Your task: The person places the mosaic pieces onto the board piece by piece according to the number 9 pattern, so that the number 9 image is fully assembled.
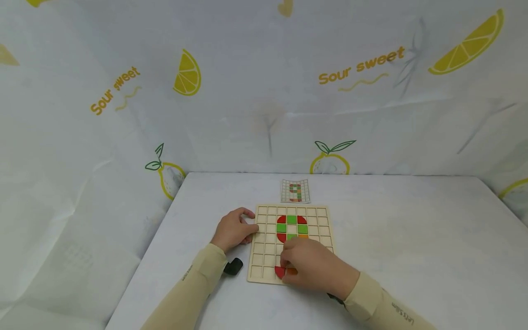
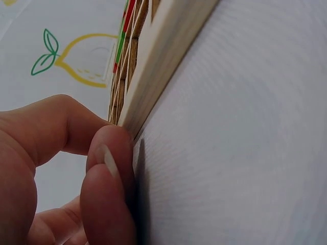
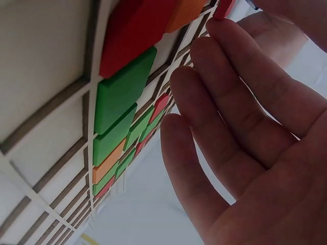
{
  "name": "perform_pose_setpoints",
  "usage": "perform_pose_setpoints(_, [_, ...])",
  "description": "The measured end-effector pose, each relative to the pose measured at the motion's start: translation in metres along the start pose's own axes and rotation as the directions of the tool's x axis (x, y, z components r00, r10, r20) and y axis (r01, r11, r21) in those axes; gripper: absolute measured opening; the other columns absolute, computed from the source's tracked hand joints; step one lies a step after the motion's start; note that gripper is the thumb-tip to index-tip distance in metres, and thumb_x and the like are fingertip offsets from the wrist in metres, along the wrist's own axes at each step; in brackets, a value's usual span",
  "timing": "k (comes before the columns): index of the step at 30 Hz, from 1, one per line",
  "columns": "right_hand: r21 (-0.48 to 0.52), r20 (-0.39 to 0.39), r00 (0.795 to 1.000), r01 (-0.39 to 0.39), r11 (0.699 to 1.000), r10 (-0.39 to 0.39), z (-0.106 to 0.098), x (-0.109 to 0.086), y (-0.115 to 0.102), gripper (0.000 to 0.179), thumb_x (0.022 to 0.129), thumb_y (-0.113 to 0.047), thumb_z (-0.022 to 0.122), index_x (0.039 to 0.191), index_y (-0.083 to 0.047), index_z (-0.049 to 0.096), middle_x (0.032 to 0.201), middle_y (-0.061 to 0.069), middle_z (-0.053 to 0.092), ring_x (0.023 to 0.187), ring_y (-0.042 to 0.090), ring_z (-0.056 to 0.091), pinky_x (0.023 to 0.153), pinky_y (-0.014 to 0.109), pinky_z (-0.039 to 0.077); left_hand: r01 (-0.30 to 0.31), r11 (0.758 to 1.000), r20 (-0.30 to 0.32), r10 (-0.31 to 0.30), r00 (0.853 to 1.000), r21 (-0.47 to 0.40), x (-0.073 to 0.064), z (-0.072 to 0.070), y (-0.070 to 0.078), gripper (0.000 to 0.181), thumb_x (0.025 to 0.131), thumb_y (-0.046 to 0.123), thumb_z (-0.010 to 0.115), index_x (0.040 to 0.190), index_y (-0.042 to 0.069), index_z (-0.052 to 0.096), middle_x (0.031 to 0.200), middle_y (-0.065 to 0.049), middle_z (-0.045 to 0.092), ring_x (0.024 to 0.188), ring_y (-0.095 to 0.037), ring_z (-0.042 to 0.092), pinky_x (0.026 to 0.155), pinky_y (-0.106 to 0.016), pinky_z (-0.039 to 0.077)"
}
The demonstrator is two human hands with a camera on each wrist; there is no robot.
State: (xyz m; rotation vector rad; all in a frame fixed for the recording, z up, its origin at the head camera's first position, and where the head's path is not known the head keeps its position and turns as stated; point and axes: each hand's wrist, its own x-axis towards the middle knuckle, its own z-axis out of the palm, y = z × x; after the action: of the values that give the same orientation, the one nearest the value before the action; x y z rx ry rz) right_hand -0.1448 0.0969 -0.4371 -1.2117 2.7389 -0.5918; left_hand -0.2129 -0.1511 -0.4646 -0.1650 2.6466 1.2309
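A square wooden grid board [image 1: 260, 261] lies on the table with red, green and orange pieces in its cells. At its left edge, my left hand [image 1: 234, 229] grips the rim, thumb on top and curled fingers against the side. Over the board's lower part, my right hand [image 1: 311, 266] pinches a red quarter-round piece [image 1: 279, 272] between thumb and index finger, at the bottom row. The other fingers [image 3: 186, 97] extend above the board. Beside the red piece an orange piece [image 1: 292, 271] is partly covered by the hand. Several cells under the right hand are hidden.
A pattern card [image 1: 294, 190] with a coloured grid lies just behind the board. White cloth covers the table [image 1: 404, 238], and a printed lemon curtain [image 1: 247, 91] hangs behind. A black wrist device [image 1: 233, 266] shows by the left sleeve.
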Motion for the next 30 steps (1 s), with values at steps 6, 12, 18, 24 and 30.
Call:
perform_pose_setpoints(6, [-0.008, 0.020, 1.000, -0.017, 1.000, 0.017, 0.0033, 0.0003, 0.0008, 0.009, 0.085, -0.019, 0.085, 0.083, -0.022, 0.077, 0.080, -0.015, 0.059, 0.070, 0.001, 0.046, 0.064, 0.018, 0.042, 0.016, 1.000, 0.002, -0.016, 1.000, 0.013, -0.0002, -0.0007, -0.0011, 0.031, 0.090, 0.026, 0.081, 0.118, 0.020, 0.070, 0.068, -0.002, 0.071, 0.053, -0.015, 0.062, 0.056, -0.028, 0.049])
perform_pose_setpoints(12, [-0.010, 0.018, 1.000, -0.013, 1.000, 0.013, 0.0025, 0.0003, -0.0009, 0.009, 0.085, -0.018, 0.084, 0.082, -0.023, 0.076, 0.080, -0.015, 0.059, 0.071, 0.001, 0.046, 0.064, 0.019, 0.042, 0.013, 1.000, 0.004, -0.013, 1.000, 0.007, 0.0000, -0.0013, -0.0019, 0.031, 0.090, 0.027, 0.081, 0.118, 0.020, 0.070, 0.067, -0.002, 0.071, 0.053, -0.015, 0.061, 0.056, -0.028, 0.049])
perform_pose_setpoints(18, [-0.018, 0.022, 1.000, -0.015, 1.000, 0.016, 0.0022, 0.0006, -0.0008, 0.008, 0.085, -0.018, 0.083, 0.082, -0.022, 0.076, 0.079, -0.014, 0.059, 0.069, 0.001, 0.046, 0.063, 0.019, 0.042, 0.011, 1.000, 0.005, -0.011, 1.000, 0.004, -0.0005, -0.0020, -0.0015, 0.031, 0.090, 0.026, 0.081, 0.118, 0.020, 0.070, 0.068, -0.002, 0.071, 0.053, -0.015, 0.061, 0.056, -0.029, 0.049])
perform_pose_setpoints(24, [-0.015, 0.031, 0.999, -0.019, 1.000, 0.019, 0.0016, -0.0011, -0.0013, 0.008, 0.084, -0.018, 0.083, 0.082, -0.021, 0.077, 0.079, -0.015, 0.057, 0.070, 0.001, 0.046, 0.064, 0.019, 0.042, 0.002, 1.000, 0.009, -0.002, 1.000, -0.001, -0.0018, -0.0011, -0.0016, 0.031, 0.090, 0.026, 0.081, 0.118, 0.019, 0.070, 0.069, -0.002, 0.071, 0.054, -0.015, 0.062, 0.056, -0.028, 0.050])
perform_pose_setpoints(30, [-0.012, 0.031, 0.999, -0.012, 1.000, 0.012, 0.0010, -0.0011, -0.0026, 0.007, 0.085, -0.019, 0.084, 0.084, -0.022, 0.077, 0.079, -0.016, 0.057, 0.069, 0.000, 0.046, 0.064, 0.019, 0.042, 0.002, 1.000, 0.006, -0.002, 1.000, 0.005, -0.0028, -0.0023, -0.0026, 0.031, 0.090, 0.026, 0.081, 0.119, 0.019, 0.070, 0.069, -0.002, 0.071, 0.054, -0.015, 0.063, 0.056, -0.028, 0.050])
